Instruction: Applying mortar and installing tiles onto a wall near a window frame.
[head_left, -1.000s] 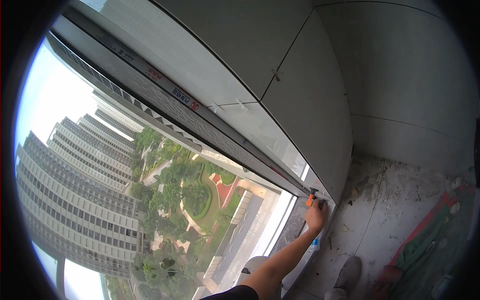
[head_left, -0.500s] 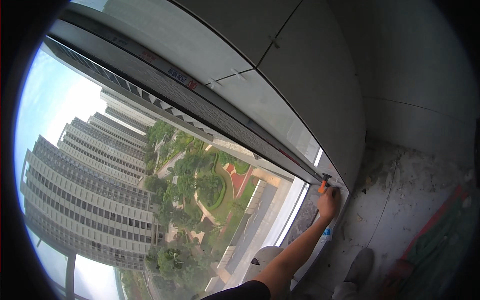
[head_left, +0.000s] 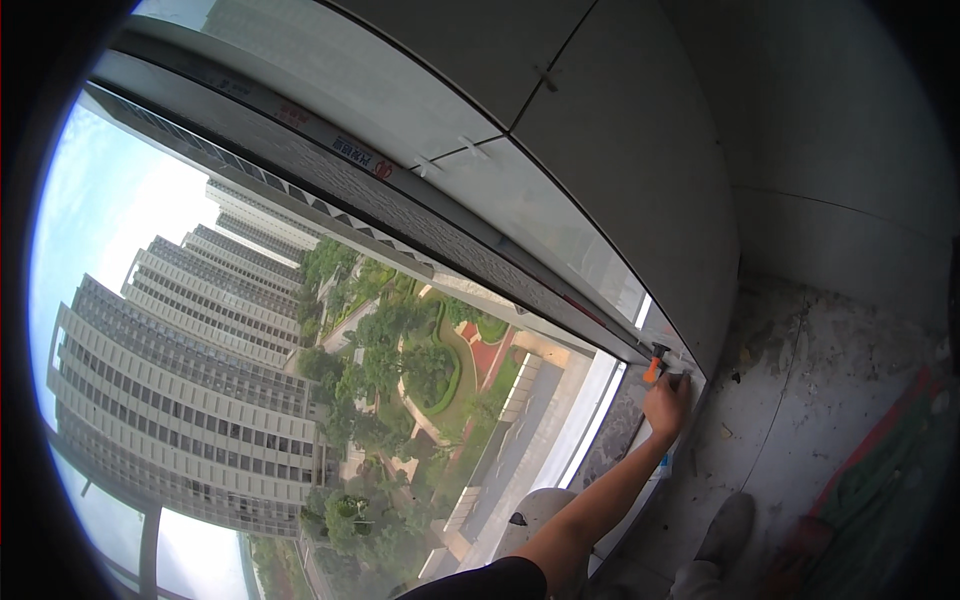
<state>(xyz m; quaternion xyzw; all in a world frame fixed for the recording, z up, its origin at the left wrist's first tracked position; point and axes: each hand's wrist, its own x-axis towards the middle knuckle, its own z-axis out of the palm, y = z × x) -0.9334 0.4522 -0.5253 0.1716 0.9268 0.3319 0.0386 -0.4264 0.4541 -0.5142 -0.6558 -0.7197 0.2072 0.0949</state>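
My left hand (head_left: pixel 667 402) reaches out along the low ledge to the corner of the tiled window reveal. Its fingers are pinched together against the pale tile (head_left: pixel 697 374); whatever they hold is too small to make out. Just left of the fingertips, an orange-and-black piece (head_left: pixel 654 368), like a small clamp or tile leveller, sits at the corner. It looks apart from the fingers. A small blue-and-white labelled item (head_left: pixel 664 466) shows partly behind my wrist. My right hand is out of view.
Translucent clips (head_left: pixel 428 163) stick out of the tile joints. The window frame (head_left: pixel 380 165) runs diagonally past, with tall buildings and a garden far below. A knee (head_left: pixel 535 515) and a shoe (head_left: pixel 728 528) are at the bottom. Green, red-edged sheeting (head_left: pixel 880 490) lies on the dusty floor (head_left: pixel 750 420).
My left hand has moved off the orange-and-black piece, slightly right, and its fingers now pinch beside it. The whole view has shifted a little.
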